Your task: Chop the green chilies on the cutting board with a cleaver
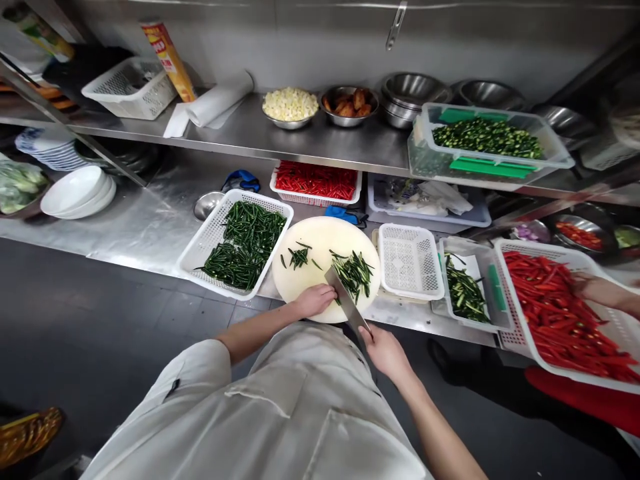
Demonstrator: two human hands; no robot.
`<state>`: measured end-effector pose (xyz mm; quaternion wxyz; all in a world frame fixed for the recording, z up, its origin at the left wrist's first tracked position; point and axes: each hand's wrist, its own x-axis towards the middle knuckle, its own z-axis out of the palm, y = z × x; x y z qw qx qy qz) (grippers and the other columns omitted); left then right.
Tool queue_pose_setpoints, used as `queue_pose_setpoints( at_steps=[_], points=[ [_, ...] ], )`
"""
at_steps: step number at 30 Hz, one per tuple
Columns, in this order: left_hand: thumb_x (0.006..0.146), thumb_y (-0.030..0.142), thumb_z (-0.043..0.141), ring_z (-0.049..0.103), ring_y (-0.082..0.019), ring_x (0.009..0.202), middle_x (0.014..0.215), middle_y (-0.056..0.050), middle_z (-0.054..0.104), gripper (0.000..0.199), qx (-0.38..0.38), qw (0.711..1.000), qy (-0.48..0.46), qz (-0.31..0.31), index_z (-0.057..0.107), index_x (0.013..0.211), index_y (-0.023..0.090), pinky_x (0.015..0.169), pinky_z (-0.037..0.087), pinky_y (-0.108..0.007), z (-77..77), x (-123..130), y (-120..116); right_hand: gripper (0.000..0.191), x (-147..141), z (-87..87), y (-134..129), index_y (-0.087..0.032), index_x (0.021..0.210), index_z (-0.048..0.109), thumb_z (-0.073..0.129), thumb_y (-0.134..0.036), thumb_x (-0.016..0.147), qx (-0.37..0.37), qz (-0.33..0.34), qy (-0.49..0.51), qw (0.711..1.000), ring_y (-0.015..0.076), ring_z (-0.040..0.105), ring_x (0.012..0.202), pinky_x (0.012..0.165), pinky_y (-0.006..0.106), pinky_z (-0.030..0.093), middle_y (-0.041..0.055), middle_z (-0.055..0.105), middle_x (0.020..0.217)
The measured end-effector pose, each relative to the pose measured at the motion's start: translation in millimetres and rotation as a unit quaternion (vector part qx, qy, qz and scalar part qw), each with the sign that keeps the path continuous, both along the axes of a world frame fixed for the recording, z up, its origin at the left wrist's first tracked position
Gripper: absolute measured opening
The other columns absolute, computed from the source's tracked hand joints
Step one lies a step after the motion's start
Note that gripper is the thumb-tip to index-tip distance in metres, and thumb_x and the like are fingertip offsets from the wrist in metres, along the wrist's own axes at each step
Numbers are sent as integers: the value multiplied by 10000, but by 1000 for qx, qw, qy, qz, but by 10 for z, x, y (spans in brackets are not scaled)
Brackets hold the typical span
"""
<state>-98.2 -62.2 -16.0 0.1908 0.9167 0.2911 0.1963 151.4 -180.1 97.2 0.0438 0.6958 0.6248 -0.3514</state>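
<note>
My right hand grips the handle of a cleaver, its blade slanting over the near part of a round white cutting board. My left hand rests on the board, fingers curled together against the blade's left side; what lies under them is hidden. Right of the blade is a pile of cut green chili peppers. A smaller bunch of green pieces lies on the board's left. Beside the board, a white basket holds many long green chili peppers.
To the right stand a small white basket, a clear tub with cut green pieces, and a basket of red chilies with another person's hand in it. Behind is red food under a steel shelf holding bowls.
</note>
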Motion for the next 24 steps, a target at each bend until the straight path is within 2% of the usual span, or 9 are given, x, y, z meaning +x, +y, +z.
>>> queue_pose_setpoints(
  at_steps=[2, 6, 11, 16, 18, 21, 22, 24],
  points=[
    [1085, 240, 477, 660, -202, 1107, 1173, -86, 710, 244, -9, 1000, -22, -9, 692, 1193, 198, 1012, 566, -349, -42, 31, -77, 368, 20, 40, -73, -229, 995, 700, 393, -395, 1111, -7, 5, 2, 1000, 271, 750, 960, 734, 283, 382, 110, 804, 1009],
    [1091, 247, 461, 663, -207, 1144, 1196, -94, 712, 253, -23, 999, -31, -17, 689, 1194, 209, 1032, 565, -365, -69, 13, -74, 394, 83, 78, -148, -232, 977, 697, 367, -402, 1110, -22, 13, 21, 999, 258, 747, 868, 696, 286, 382, 97, 796, 933],
    [1086, 243, 453, 667, -215, 1129, 1176, -107, 715, 270, -21, 999, -28, -27, 698, 1188, 198, 1025, 564, -375, -55, 29, -61, 342, -110, -100, 13, -206, 996, 685, 393, -355, 1094, -3, -11, 19, 1000, 258, 744, 902, 738, 287, 412, 124, 792, 972],
    [1067, 238, 488, 659, -217, 1116, 1157, -97, 722, 257, 5, 998, -24, -53, 717, 1178, 207, 1021, 558, -378, 6, -71, 66, 452, -193, -228, 149, -233, 786, 600, 358, -459, 1095, 15, -64, 105, 992, 216, 695, 707, 733, 281, 439, 37, 704, 666],
    [1051, 222, 501, 642, -242, 1156, 1175, -108, 716, 265, 20, 1000, -21, 0, 723, 1195, 211, 1058, 545, -423, 38, -175, 228, 460, -124, -221, 85, -243, 780, 582, 358, -501, 1086, 32, -86, 121, 988, 215, 685, 683, 719, 285, 437, 19, 685, 640],
    [1029, 179, 499, 611, -286, 1222, 1270, -147, 681, 318, 35, 989, -14, 143, 705, 1271, 183, 1111, 517, -496, 79, -348, 526, 464, 18, -192, -86, -245, 767, 571, 371, -531, 1073, 30, -73, 135, 988, 226, 686, 692, 713, 293, 437, 20, 687, 647],
    [1021, 165, 504, 610, -289, 1223, 1285, -153, 673, 325, 35, 987, -4, 159, 702, 1279, 175, 1117, 514, -499, 87, -401, 606, 471, 70, -185, -141, -246, 746, 562, 378, -534, 1070, 15, -55, 140, 988, 229, 685, 692, 712, 295, 437, 22, 685, 642],
    [1013, 155, 520, 624, -276, 1191, 1253, -142, 681, 298, 32, 990, 22, 134, 718, 1235, 182, 1103, 527, -475, 89, -486, 691, 479, 174, -182, -225, -245, 718, 552, 389, -532, 1065, -19, -24, 142, 989, 232, 683, 685, 707, 298, 438, 23, 683, 635]
  ],
)
